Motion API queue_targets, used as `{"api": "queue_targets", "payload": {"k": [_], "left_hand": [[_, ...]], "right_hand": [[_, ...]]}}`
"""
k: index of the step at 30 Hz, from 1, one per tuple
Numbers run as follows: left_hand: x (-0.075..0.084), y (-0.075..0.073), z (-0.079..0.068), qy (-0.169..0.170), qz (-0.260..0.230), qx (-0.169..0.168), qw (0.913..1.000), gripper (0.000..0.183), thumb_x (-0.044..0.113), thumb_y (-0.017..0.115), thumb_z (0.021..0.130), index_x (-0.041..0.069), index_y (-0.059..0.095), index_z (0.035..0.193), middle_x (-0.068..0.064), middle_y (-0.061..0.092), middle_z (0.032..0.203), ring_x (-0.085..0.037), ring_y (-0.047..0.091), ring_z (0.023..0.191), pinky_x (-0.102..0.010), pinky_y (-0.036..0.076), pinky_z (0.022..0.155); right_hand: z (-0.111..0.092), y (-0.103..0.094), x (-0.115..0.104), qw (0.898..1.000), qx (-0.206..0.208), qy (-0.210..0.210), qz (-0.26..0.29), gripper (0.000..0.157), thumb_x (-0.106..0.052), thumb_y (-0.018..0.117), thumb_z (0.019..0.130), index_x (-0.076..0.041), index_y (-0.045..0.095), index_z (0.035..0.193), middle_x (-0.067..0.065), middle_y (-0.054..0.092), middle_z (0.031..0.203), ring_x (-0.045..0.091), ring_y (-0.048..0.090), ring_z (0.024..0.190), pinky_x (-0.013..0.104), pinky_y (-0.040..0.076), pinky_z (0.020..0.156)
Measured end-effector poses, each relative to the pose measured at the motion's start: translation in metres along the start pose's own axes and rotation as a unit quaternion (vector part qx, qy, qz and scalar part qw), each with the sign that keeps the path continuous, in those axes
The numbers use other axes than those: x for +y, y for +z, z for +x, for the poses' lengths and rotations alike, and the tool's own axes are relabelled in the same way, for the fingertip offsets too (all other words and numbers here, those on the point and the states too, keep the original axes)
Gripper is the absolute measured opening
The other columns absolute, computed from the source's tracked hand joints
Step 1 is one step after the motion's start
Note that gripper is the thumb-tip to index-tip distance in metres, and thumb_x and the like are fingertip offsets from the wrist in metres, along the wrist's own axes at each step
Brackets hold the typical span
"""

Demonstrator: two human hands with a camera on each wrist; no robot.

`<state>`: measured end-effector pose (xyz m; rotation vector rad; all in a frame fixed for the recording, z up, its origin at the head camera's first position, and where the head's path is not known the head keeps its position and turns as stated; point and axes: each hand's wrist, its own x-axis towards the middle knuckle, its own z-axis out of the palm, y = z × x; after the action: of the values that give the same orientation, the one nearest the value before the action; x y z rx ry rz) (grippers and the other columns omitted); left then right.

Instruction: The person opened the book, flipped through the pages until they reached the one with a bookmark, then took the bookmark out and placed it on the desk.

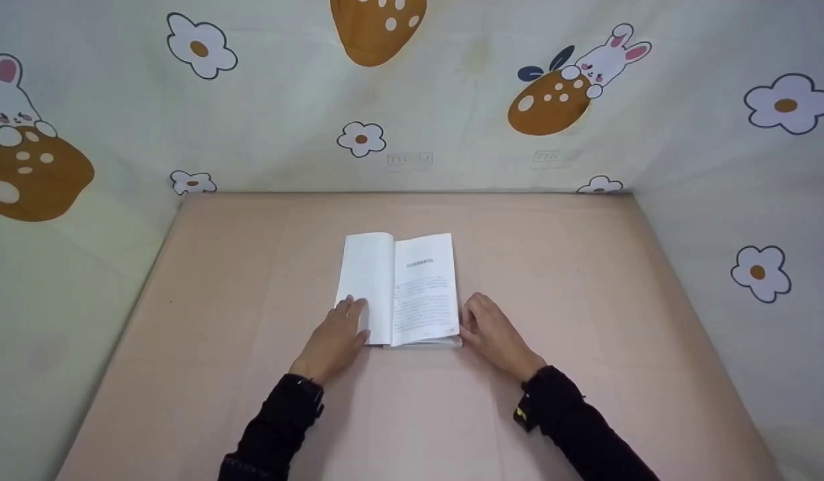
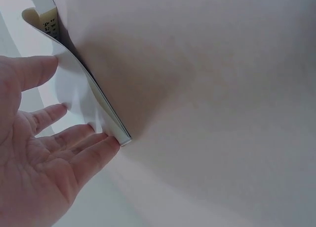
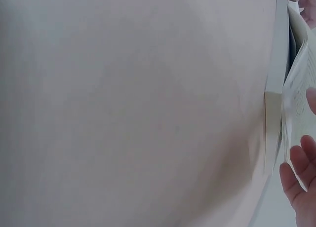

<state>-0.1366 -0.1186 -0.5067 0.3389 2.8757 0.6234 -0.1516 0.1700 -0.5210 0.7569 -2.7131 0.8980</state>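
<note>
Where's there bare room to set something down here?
Left, right and beyond the open book, bare tabletop reaches the printed walls. Crowded: the book's near end, left hand on the left page, right hand at the right edge.

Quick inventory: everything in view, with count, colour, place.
Open book: one, white, on the table
Table: one, pinkish-beige, beneath book
Backdrop: three sides, off-white, around the table
Printed flowers: six, white, on the backdrop
Printed fruit shapes: three, brown, on the backdrop
Printed rabbits: two, white, on fruit shapes
Wrist item: one, dark with yellow, right cuff
Sleeves: two, black, on forearms
Left hand: one, bare, on the left page
Right hand: one, bare, by right page's lower corner
</note>
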Motion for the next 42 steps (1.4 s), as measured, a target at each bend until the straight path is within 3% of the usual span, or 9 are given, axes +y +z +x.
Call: {"api": "queue_targets", "payload": {"k": [5,9,15,19,23,29,35,38,42], "left_hand": [[0.001,-0.001,-0.001,0.011,0.0,0.007,0.9999,0.052,0.02,0.053,0.094,-0.001,0.036,0.139,-0.03,0.035,0.142,-0.042,0.035,0.131,-0.052,0.035,0.106],[0.001,-0.001,-0.001,0.014,-0.009,0.008,0.9998,0.051,0.019,0.052,0.094,-0.001,0.036,0.138,-0.03,0.035,0.142,-0.042,0.036,0.131,-0.052,0.035,0.106],[0.002,-0.003,0.002,0.002,-0.081,0.012,0.9966,0.041,0.023,0.049,0.096,-0.003,0.041,0.127,-0.029,0.03,0.143,-0.041,0.035,0.131,-0.049,0.032,0.109],[0.005,-0.005,0.006,-0.018,-0.141,0.011,0.9898,0.045,0.041,0.047,0.096,0.0,0.043,0.114,-0.028,0.019,0.148,-0.041,0.038,0.128,-0.05,0.036,0.105],[0.008,-0.005,0.008,-0.023,-0.18,0.004,0.9834,0.064,0.057,0.06,0.082,0.002,0.04,0.109,-0.029,0.009,0.151,-0.038,0.044,0.118,-0.046,0.042,0.096],[0.016,0.007,0.01,-0.018,-0.155,0.027,0.9874,0.081,0.062,0.073,0.065,0.004,0.036,0.108,-0.032,0.006,0.151,-0.045,0.036,0.118,-0.059,0.035,0.095],[0.018,0.012,0.009,-0.008,-0.137,0.056,0.9889,0.053,0.041,0.071,0.078,0.005,0.04,0.102,-0.031,0.017,0.149,-0.058,0.029,0.124,-0.069,0.027,0.099],[0.015,0.01,0.007,-0.013,-0.147,0.06,0.9872,0.054,0.03,0.064,0.085,-0.002,0.042,0.123,-0.027,0.022,0.149,-0.058,0.023,0.129,-0.067,0.024,0.104],[0.009,0.008,0.006,-0.038,-0.166,0.083,0.9818,0.067,0.025,0.056,0.091,-0.008,0.028,0.141,-0.024,0.033,0.145,-0.043,0.036,0.13,-0.054,0.034,0.105]], "right_hand": [[0.0,0.001,-0.005,0.997,0.011,0.049,0.06,0.016,-0.005,0.068,0.08,-0.01,0.054,0.074,-0.005,0.052,0.074,0.007,0.047,0.072,0.02,0.042,0.064],[0.001,0.002,-0.011,0.99,0.018,0.067,0.126,0.001,-0.004,0.066,0.083,-0.004,0.065,0.082,0.001,0.063,0.08,0.008,0.055,0.074,0.019,0.049,0.066],[0.002,0.003,-0.026,0.981,-0.003,0.06,0.183,0.019,-0.008,0.062,0.088,-0.006,0.065,0.106,0.004,0.066,0.102,0.014,0.061,0.091,0.026,0.052,0.081],[0.002,0.007,-0.035,0.982,-0.038,0.04,0.183,0.031,-0.018,0.059,0.091,-0.01,0.059,0.121,0.004,0.062,0.12,0.018,0.058,0.111,0.034,0.047,0.096],[0.003,0.012,-0.042,0.984,-0.085,0.017,0.155,0.038,-0.025,0.054,0.094,-0.008,0.053,0.128,0.008,0.053,0.132,0.022,0.048,0.126,0.038,0.039,0.105],[0.003,0.017,-0.049,0.991,-0.107,-0.027,0.074,0.043,-0.03,0.051,0.096,-0.005,0.049,0.131,0.011,0.05,0.135,0.023,0.044,0.128,0.037,0.039,0.106],[0.004,0.018,-0.05,0.99,-0.116,-0.027,0.076,0.046,-0.028,0.051,0.096,-0.01,0.044,0.138,0.008,0.047,0.137,0.022,0.043,0.129,0.037,0.038,0.106],[0.003,0.018,-0.046,0.989,-0.112,-0.034,0.085,0.049,-0.022,0.053,0.095,-0.017,0.04,0.141,0.004,0.048,0.137,0.018,0.044,0.128,0.035,0.04,0.105],[0.001,0.018,-0.04,0.99,-0.1,-0.05,0.083,0.052,-0.016,0.056,0.093,-0.02,0.039,0.142,0.001,0.049,0.135,0.015,0.045,0.126,0.032,0.041,0.105]]}}
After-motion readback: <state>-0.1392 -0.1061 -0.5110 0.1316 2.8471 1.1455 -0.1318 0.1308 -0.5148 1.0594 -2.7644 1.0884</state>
